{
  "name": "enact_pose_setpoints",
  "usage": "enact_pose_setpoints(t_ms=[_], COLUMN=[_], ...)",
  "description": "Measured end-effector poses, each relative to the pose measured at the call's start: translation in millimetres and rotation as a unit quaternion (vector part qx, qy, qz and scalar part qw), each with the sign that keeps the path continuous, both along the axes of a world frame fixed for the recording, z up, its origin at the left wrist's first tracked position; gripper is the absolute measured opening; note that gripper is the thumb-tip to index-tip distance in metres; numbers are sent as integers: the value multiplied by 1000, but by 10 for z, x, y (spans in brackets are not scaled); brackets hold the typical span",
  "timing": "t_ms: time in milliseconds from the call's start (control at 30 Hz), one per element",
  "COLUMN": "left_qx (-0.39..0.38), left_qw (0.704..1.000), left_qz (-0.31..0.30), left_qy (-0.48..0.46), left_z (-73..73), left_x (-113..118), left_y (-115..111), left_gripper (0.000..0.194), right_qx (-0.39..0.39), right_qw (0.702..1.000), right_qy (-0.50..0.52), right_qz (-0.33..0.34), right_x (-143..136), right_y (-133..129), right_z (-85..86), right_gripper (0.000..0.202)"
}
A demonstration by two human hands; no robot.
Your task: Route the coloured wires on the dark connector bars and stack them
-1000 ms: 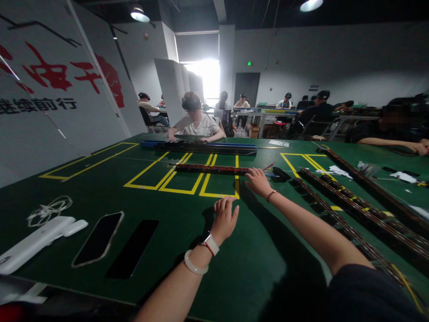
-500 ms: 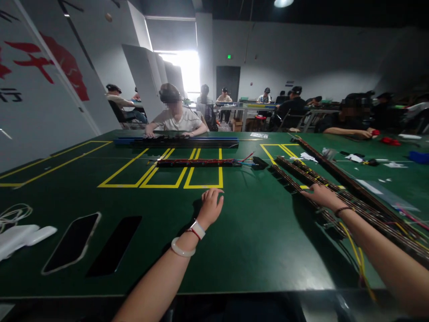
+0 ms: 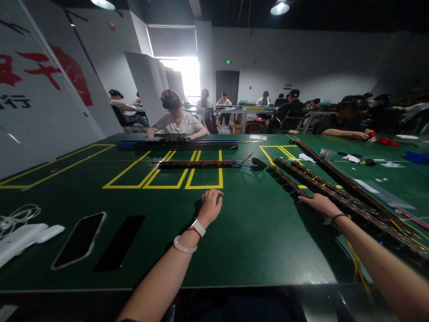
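Note:
My left hand (image 3: pixel 210 208) rests on the green tabletop (image 3: pixel 248 232), its fingers loosely bent and apart, holding nothing. To the right, my right hand (image 3: pixel 320 205) grips a long, thin black strip with copper-coloured wires (image 3: pixel 284 180) along it, the nearest of several. My fingers and forearm cover part of its near portion. Yellow wires (image 3: pixel 355 261) hang below my right forearm at the table's front edge. Beside the gripped strip lie more long wired strips (image 3: pixel 311 178). Beyond my left hand, a shorter wired bar (image 3: pixel 197 164) lies crosswise, with loose red and blue wire ends at its right.
Two dark phones (image 3: pixel 80 241) and a white device with a cable (image 3: pixel 25 241) lie at left. Yellow tape outlines (image 3: pixel 164 187) mark the table. Dark and blue rails (image 3: pixel 187 145) lie before a person opposite. Paper scraps (image 3: pixel 306 157) and a plastic sheet (image 3: pixel 389 194) are at right.
My right hand has shifted slightly left and toward me, and the gripped strip stands further from its neighbours. My left hand stays in place. The view has tilted up slightly.

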State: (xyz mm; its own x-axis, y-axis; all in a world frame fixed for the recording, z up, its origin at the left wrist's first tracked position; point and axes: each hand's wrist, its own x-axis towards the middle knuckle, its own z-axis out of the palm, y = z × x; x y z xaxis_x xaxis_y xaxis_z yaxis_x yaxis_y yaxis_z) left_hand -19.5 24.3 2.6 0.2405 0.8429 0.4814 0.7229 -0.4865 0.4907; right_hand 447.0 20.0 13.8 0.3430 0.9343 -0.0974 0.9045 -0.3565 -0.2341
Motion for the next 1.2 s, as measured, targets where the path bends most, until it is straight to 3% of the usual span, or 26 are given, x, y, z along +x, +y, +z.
enact_pose_setpoints(t_ms=[133,267,533,667,767,933,1200], left_qx=[2,10,45,71,106,143,142], left_qw=[1000,1000,999,996,992,985,986], left_qz=[-2,-3,-24,-49,-52,-89,-89], left_qy=[-1,-3,16,32,38,42,20], left_z=[-5,-11,12,51,72,69,60], left_x=[5,11,43,103,139,160,160], left_y=[6,11,-40,-118,-177,-237,-256], left_gripper=[18,17,19,23,29,35,35], right_qx=[33,88,186,227,224,182,115], right_qw=[999,986,948,934,944,947,913], right_qy=[-36,-140,-251,-255,-205,-120,-73], right_qz=[-3,-14,61,106,133,234,385], right_x=[-20,-37,-259,-583,-868,-1417,-2464], right_y=[-82,-250,-639,-739,-703,-469,55], right_z=[12,65,401,567,582,425,230], right_gripper=[53,50,46,57,62,54,38])
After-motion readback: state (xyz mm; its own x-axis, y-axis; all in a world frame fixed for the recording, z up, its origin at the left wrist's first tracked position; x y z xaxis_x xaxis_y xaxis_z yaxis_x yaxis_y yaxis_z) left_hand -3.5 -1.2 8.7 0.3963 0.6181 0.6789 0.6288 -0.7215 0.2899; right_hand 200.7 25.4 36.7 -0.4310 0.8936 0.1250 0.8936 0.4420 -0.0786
